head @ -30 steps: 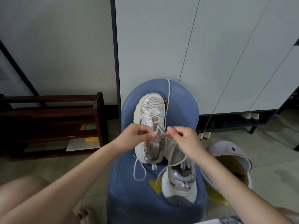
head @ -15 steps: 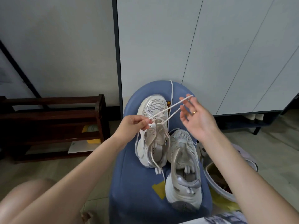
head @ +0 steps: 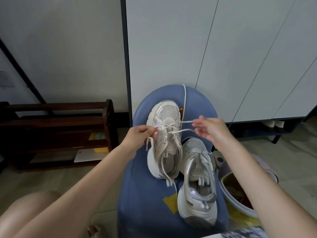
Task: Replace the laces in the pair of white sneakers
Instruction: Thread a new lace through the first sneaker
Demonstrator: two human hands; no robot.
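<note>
Two white sneakers lie on a blue stool point(head: 147, 212). The left sneaker point(head: 164, 140) points away from me, and its white lace point(head: 178, 130) is stretched sideways over the eyelets. My left hand point(head: 139, 134) pinches one lace end at the shoe's left side. My right hand point(head: 211, 129) holds the other strands, pulled out to the right. The right sneaker point(head: 197, 182) lies nearer me, its laces loose. A spare white lace point(head: 185, 98) hangs over the stool's far edge.
A dark wooden shoe rack point(head: 56, 133) stands on the floor at the left. White cabinet doors point(head: 223, 57) rise behind the stool. A lidded bin point(head: 240, 194) with a yellow bag sits at the stool's right. My bare knee point(head: 29, 213) is at the lower left.
From a pinch together over the shoe's tongue, my hands have moved apart. The right hand drew the lace out to the right and has since dropped a little lower.
</note>
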